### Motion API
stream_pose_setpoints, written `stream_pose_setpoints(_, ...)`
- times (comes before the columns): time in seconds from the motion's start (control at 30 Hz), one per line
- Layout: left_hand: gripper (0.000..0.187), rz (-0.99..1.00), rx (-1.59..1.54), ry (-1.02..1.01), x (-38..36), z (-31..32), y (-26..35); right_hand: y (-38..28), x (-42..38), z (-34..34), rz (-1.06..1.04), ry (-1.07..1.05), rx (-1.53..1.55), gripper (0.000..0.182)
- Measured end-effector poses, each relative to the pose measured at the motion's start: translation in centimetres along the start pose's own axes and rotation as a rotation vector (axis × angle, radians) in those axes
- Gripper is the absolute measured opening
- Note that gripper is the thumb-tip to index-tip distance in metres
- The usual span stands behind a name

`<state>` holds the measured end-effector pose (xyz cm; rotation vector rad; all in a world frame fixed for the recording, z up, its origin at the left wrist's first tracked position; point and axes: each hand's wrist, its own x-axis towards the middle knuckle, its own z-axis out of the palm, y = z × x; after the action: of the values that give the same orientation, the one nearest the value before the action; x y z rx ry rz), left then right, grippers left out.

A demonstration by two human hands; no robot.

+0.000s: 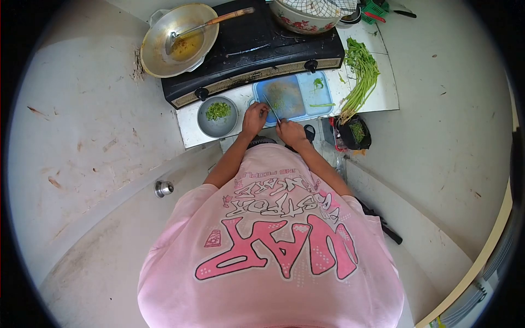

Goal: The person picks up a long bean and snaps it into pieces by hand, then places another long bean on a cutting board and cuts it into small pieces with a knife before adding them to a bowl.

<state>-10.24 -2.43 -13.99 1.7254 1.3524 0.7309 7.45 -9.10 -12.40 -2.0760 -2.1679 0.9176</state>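
Note:
My right hand (pixel 291 132) is closed round the handle of a knife (pixel 271 107), whose thin blade points up and left over the blue cutting board (pixel 319 82). At the board's near left edge, my left hand (pixel 255 118) has its fingers drawn together beside the blade; what they pinch, if anything, is too small to make out. A few chopped green bits (pixel 278 102) lie on the board's darker panel. On its lighter panel are a loose leaf (pixel 318 83) and a green stalk (pixel 322 105). Left of my left hand, a grey bowl (pixel 203 123) holds chopped greens (pixel 218 111).
Behind the board stands a black two-burner stove (pixel 240 63), bearing a wok (pixel 155 41) with a spatula (pixel 210 22) and a flowered pot (pixel 306 24). A bunch of leafy stalks (pixel 363 76) lies at the right. Below it hangs a black bag (pixel 361 143) with green scraps.

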Motion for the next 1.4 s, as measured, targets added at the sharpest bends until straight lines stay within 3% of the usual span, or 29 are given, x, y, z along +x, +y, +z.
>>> stream_pose_setpoints(0.7,0.013,0.162,0.111,-0.167,1.3,-1.4,-0.8,-1.1,-1.5,1.2,-0.015,0.150,0.020,0.043)
stream_pose_setpoints(0.9,0.015,0.245,0.145,-0.148,0.8,-1.8,-0.3,-2.0,0.3,1.5,0.079,0.139,0.025,0.043)
stream_pose_setpoints(1.4,0.012,0.206,0.148,-0.211,1.6,-2.1,-1.0,-2.6,-1.2,0.5,0.159,0.073,0.058,0.045)
